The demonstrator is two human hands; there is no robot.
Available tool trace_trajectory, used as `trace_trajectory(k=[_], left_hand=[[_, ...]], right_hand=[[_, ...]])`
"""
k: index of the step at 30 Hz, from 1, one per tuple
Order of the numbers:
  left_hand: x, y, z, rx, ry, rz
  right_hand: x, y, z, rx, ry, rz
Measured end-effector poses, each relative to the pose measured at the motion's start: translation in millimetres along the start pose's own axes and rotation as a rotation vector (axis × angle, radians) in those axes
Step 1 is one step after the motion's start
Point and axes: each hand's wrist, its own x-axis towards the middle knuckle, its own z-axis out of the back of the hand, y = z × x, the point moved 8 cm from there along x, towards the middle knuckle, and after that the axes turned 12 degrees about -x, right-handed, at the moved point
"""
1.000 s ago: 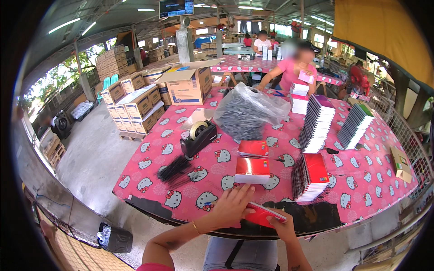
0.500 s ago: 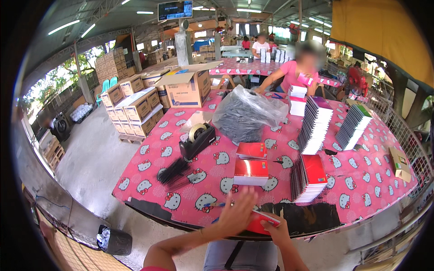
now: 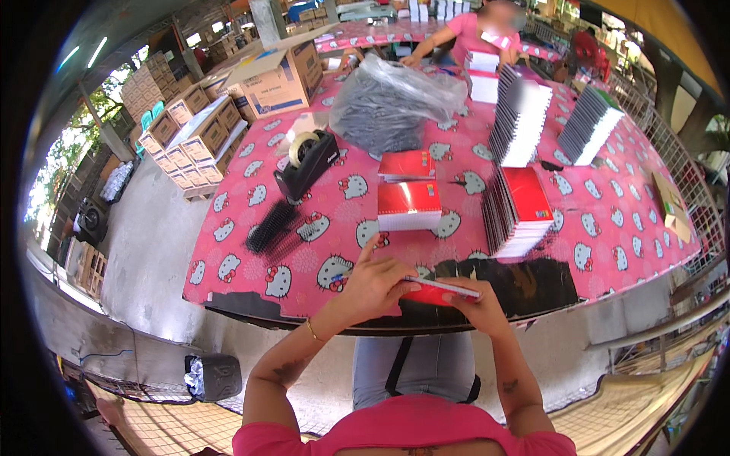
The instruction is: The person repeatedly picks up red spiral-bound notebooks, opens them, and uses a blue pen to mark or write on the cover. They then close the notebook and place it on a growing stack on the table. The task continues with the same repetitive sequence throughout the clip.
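Head view: from my remote seat I see, leftmost, a loose heap of black spiral binding coils (image 3: 271, 228), beyond and left of the fingers of the left hand (image 3: 376, 285); an outward sweep of that hand could, I judge, snag and scatter them. Farther from those fingers sits a black tape dispenser with a pale roll (image 3: 308, 161). The left forefinger is extended away from the body, while the thumb meets the left end of a small red-covered notebook with white pages (image 3: 432, 292); I cannot tell whether that hand pinches it or merely steadies it. Ahead of the left fingers, well apart, lies a clear plastic bag filled with dark coils (image 3: 384, 114), and nearer, two low piles of red-covered notebooks (image 3: 409, 197). The notebook lies tilted between both sets of fingers, by the table's near edge; the right hand (image 3: 477, 308) grasps its right end, thumb on the cover. Should that thumb slacken while the left only rests, the notebook might slip to the floor. Beyond the right fingers rises a staggered stack of red spiral notebooks (image 3: 526, 205), with a taller white-paged stack (image 3: 518, 129) behind; a careless forward reach could topple either.
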Motion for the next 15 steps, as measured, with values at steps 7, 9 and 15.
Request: trace_trajectory(k=[7,9,15], left_hand=[[-2.2,10.2,-3.1,-0.004,0.135,0.051],[0.3,3.1,0.4,0.178,0.044,0.033],[-56.0,-12.3,-60.7,0.370,0.031,0.140]], right_hand=[[-0.4,-18.6,-7.2,0.067,0.038,-0.067],[0.1,-20.3,-6.2,0.107,0.017,-0.086],[-3.7,-26.5,-8.5,0.160,-0.074,-0.191]])
